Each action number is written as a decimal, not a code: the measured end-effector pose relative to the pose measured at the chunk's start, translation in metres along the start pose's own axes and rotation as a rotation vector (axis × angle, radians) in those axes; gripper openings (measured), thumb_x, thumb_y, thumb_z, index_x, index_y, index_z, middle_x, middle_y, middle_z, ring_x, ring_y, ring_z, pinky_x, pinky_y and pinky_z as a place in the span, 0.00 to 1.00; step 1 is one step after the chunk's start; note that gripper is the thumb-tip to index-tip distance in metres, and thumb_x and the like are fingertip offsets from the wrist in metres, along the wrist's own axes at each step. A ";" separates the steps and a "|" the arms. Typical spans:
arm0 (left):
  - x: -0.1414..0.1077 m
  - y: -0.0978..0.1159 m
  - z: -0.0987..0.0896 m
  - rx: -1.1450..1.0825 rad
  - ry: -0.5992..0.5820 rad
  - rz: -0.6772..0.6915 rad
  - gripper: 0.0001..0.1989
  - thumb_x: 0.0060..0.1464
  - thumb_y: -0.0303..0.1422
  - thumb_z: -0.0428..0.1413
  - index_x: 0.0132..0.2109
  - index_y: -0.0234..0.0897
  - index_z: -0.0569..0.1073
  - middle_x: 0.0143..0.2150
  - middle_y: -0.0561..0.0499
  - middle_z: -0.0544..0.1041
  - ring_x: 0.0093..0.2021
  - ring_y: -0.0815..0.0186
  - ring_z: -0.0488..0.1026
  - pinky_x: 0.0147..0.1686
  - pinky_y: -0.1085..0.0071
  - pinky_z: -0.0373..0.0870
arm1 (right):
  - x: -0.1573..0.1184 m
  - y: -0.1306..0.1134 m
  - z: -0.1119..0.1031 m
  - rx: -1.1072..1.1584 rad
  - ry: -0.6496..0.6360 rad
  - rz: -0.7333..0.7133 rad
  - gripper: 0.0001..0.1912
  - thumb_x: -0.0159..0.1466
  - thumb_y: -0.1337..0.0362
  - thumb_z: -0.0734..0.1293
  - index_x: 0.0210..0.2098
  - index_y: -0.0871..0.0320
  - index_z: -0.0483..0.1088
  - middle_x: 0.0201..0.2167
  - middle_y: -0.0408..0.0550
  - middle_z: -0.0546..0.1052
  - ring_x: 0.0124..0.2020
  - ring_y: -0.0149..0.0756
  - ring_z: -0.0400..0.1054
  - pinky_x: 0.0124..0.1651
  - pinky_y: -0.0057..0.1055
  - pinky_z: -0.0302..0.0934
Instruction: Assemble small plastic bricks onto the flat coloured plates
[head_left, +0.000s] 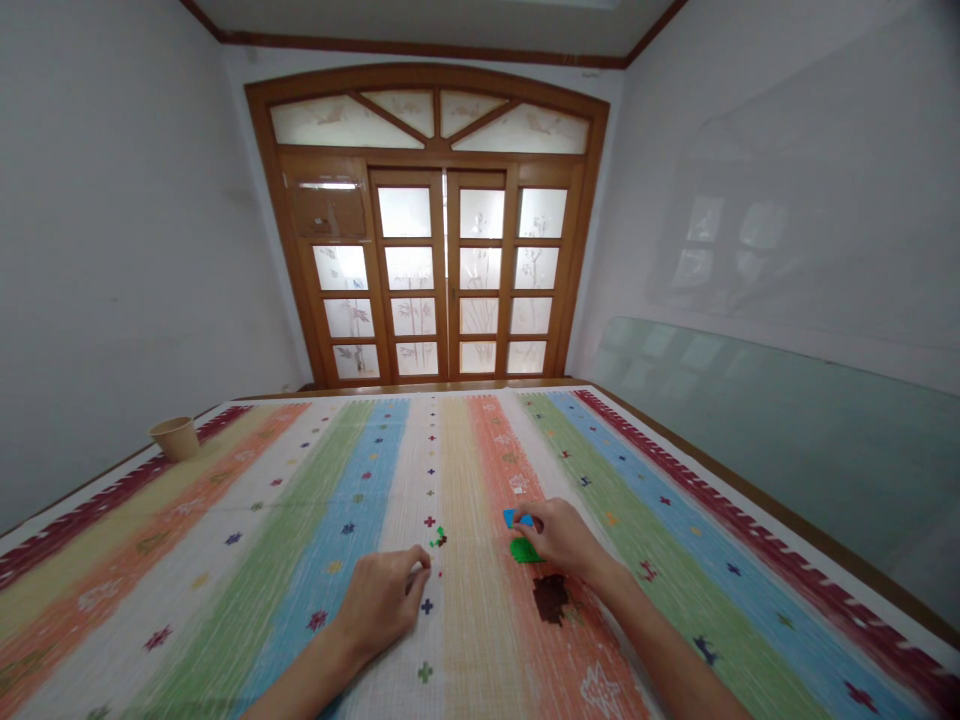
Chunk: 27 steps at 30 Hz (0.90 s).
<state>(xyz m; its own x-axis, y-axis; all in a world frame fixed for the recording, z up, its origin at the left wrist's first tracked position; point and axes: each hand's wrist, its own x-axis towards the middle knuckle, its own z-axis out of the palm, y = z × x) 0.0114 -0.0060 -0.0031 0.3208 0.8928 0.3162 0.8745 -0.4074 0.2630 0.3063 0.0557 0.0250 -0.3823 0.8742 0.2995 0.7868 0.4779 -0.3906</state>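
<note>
My left hand (386,597) rests low over the tablecloth with thumb and forefinger pinched together; whatever may be between them is too small to make out. Just beyond its fingertips lies a small cluster of green and brown pieces (440,538). On the orange stripe, my right hand (556,533) reaches down with its fingers closed at a patch of blue pieces (510,518), partly covering it. What those fingertips hold is hidden. Right below them sits a heap of green pieces (524,550), and nearer to me a larger heap of dark brown pieces (551,598).
A striped, patterned tablecloth (300,590) covers the table. Toward its left edge stands a tan cup (175,438). A pale glass panel (750,420) runs along the right side, and wooden doors (444,270) with glass panes are beyond the far edge.
</note>
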 end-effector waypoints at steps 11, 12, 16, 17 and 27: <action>0.000 0.001 0.000 -0.018 0.005 -0.006 0.10 0.59 0.33 0.50 0.39 0.40 0.77 0.27 0.51 0.79 0.28 0.63 0.76 0.31 0.71 0.62 | 0.001 0.008 -0.001 -0.129 -0.097 0.095 0.09 0.61 0.61 0.68 0.36 0.54 0.80 0.28 0.49 0.80 0.31 0.38 0.73 0.34 0.28 0.56; 0.000 0.000 0.000 -0.017 0.008 -0.005 0.10 0.59 0.33 0.50 0.40 0.40 0.77 0.27 0.51 0.79 0.28 0.63 0.76 0.31 0.71 0.62 | 0.001 0.009 -0.001 -0.132 -0.098 0.096 0.09 0.61 0.61 0.68 0.36 0.54 0.80 0.28 0.49 0.80 0.32 0.39 0.73 0.34 0.28 0.56; 0.000 0.000 0.001 -0.017 0.020 0.008 0.10 0.59 0.33 0.50 0.39 0.40 0.77 0.27 0.51 0.79 0.28 0.62 0.76 0.31 0.71 0.63 | 0.002 0.013 -0.001 -0.147 -0.114 0.092 0.09 0.62 0.60 0.68 0.36 0.54 0.80 0.28 0.49 0.80 0.31 0.39 0.73 0.34 0.28 0.56; 0.000 0.000 0.001 -0.016 0.022 0.010 0.11 0.59 0.33 0.50 0.39 0.40 0.77 0.27 0.51 0.79 0.28 0.62 0.76 0.31 0.71 0.63 | 0.002 0.013 -0.001 -0.152 -0.120 0.093 0.09 0.62 0.60 0.68 0.37 0.54 0.80 0.28 0.49 0.80 0.31 0.39 0.73 0.34 0.28 0.57; -0.001 0.002 -0.002 -0.001 0.016 0.011 0.11 0.59 0.33 0.49 0.39 0.39 0.77 0.28 0.50 0.80 0.28 0.63 0.76 0.31 0.71 0.64 | 0.000 0.014 -0.001 -0.163 -0.162 0.096 0.10 0.61 0.67 0.66 0.38 0.53 0.80 0.31 0.49 0.81 0.34 0.39 0.74 0.34 0.29 0.56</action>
<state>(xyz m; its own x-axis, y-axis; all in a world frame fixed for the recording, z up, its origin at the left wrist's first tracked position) 0.0121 -0.0077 -0.0014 0.3247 0.8850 0.3337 0.8707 -0.4175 0.2600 0.3178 0.0619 0.0205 -0.3642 0.9236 0.1195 0.8860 0.3832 -0.2613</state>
